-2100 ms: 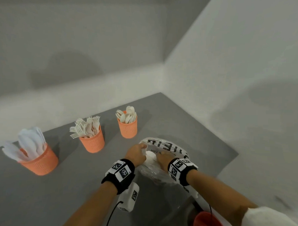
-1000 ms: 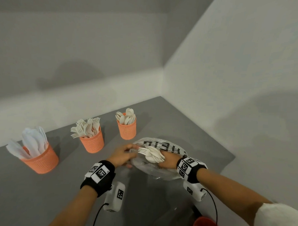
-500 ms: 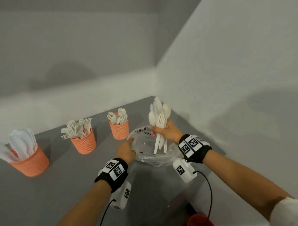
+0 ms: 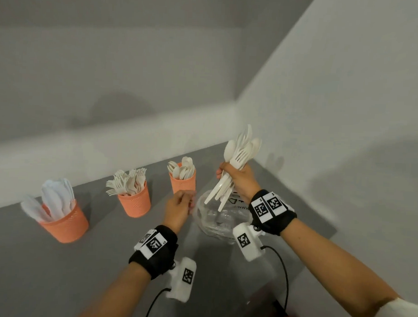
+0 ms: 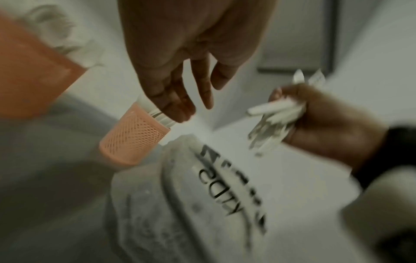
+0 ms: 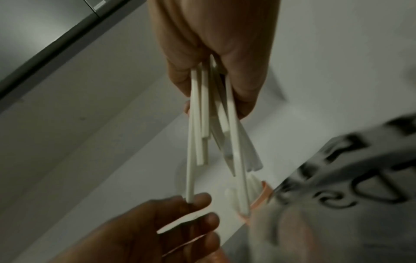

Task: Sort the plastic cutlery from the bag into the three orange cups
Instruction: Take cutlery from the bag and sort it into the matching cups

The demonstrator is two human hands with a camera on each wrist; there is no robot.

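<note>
Mixed bundle of cutlery [image 4: 236,168] sat in my right hand [image 4: 241,182], grip wrapped tight round the handles, heads up, above the bag [image 4: 219,218] at 1 o'clock on the bench [image 4: 57,271]. Left hand [image 4: 179,208] was loose, fingers relaxed, holding nothing, just beside the handle ends. Step: singling pieces out. Next I judged one piece needed pinching free for a cup; spoon cup [image 4: 182,181] stood at 12, fork cup [image 4: 134,202] at 11, knife cup [image 4: 64,224] at 10.

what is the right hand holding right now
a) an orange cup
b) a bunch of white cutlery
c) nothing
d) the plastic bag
b: the right hand has its grip closed round a bunch of white cutlery, lifted above the plastic bag, with the handles hanging below the fist.
</note>
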